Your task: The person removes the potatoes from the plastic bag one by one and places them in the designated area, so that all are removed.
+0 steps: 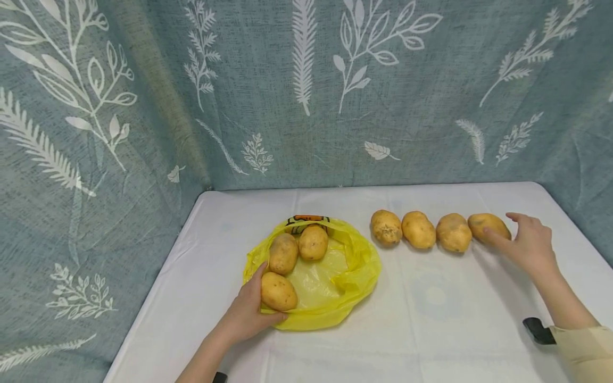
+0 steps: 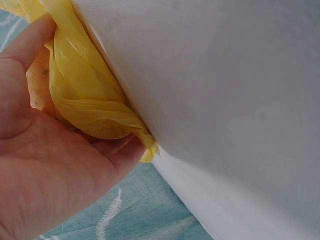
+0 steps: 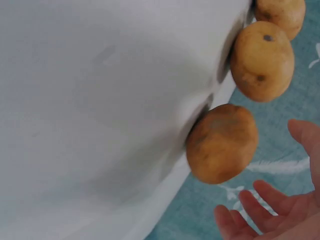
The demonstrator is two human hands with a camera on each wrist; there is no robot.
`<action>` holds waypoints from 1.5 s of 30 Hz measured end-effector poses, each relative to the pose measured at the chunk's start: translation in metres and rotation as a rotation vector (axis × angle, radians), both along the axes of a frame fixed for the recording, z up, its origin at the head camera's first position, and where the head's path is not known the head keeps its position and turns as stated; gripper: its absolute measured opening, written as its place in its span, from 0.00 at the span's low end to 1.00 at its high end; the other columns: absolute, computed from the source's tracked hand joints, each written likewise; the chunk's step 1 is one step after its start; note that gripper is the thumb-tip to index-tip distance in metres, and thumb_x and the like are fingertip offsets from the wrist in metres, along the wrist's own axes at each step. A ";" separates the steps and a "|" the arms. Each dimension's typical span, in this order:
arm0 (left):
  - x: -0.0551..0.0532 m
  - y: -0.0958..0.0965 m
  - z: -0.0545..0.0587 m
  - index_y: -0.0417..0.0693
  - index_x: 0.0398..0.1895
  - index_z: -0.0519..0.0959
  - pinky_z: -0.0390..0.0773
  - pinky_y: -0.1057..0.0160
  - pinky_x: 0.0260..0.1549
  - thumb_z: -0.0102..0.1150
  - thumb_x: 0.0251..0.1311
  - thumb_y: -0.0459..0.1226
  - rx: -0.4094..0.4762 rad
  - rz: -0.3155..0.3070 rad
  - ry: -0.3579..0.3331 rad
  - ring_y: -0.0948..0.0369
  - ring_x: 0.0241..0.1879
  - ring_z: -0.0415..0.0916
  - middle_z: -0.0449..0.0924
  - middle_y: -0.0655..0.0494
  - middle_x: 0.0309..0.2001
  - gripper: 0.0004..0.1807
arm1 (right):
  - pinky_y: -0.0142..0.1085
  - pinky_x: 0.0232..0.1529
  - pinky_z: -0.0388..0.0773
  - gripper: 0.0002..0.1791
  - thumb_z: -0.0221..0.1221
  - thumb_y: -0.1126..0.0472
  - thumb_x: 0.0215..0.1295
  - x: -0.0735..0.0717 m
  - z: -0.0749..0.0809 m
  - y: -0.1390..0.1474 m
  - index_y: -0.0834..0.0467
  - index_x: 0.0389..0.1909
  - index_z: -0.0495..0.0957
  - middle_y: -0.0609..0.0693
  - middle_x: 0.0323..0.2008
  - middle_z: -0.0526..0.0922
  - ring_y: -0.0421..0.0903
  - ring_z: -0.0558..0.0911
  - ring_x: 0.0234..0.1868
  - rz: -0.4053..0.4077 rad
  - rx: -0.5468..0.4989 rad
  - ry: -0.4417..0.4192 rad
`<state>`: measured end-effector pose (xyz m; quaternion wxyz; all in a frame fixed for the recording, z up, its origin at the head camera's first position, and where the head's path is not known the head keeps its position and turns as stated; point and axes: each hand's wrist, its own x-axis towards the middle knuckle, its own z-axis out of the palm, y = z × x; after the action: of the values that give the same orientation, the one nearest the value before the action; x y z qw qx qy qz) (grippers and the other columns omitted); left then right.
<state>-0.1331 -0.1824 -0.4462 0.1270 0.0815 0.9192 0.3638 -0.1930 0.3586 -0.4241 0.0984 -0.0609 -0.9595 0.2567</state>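
Note:
A yellow plastic bag (image 1: 351, 303) lies spread wide on the table with three potatoes inside. My left hand (image 1: 249, 308) holds the bag's left side, right beside the nearest potato (image 1: 279, 291). In the left wrist view, fingers and thumb (image 2: 30, 42) curl about the bunched yellow film (image 2: 92, 85), and a potato (image 2: 40, 82) shows partly behind it. To the right, my right hand (image 1: 529, 244) reaches around the end potato (image 1: 488, 227) of a row. The right wrist view shows that potato (image 3: 222, 144) just apart from the spread, relaxed fingers.
Left of the end potato, several more lie in a row: one beside it (image 1: 454, 233), then another (image 1: 419, 230), then a rough-skinned one (image 1: 386, 227). A white cloth covers the table (image 1: 431, 330). Blue-green leaf-patterned curtains (image 1: 268, 96) hang behind and at both sides.

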 end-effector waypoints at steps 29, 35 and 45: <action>0.000 0.000 0.001 0.41 0.77 0.41 0.52 0.34 0.64 0.75 0.47 0.48 0.007 -0.006 0.007 0.36 0.71 0.47 0.50 0.34 0.73 0.64 | 0.60 0.54 0.71 0.37 0.60 0.49 0.68 -0.010 0.025 -0.096 0.70 0.67 0.62 0.71 0.63 0.65 0.68 0.67 0.60 0.237 -0.276 0.057; 0.001 -0.001 0.000 0.42 0.77 0.41 0.52 0.34 0.64 0.75 0.47 0.48 0.004 -0.005 0.005 0.36 0.71 0.47 0.50 0.33 0.73 0.64 | 0.58 0.53 0.73 0.36 0.60 0.49 0.68 -0.014 0.025 -0.116 0.67 0.67 0.63 0.68 0.63 0.67 0.65 0.69 0.59 0.281 -0.308 0.062; 0.001 -0.001 0.000 0.42 0.77 0.41 0.53 0.34 0.64 0.76 0.47 0.47 0.008 0.000 0.008 0.36 0.71 0.48 0.51 0.32 0.73 0.63 | 0.54 0.59 0.71 0.35 0.62 0.50 0.66 -0.023 0.019 -0.153 0.64 0.67 0.64 0.64 0.64 0.68 0.60 0.70 0.60 0.364 -0.460 -0.022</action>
<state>-0.1325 -0.1837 -0.4459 0.1229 0.0837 0.9182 0.3672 -0.2160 0.2056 -0.4056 0.0242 0.0886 -0.8723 0.4802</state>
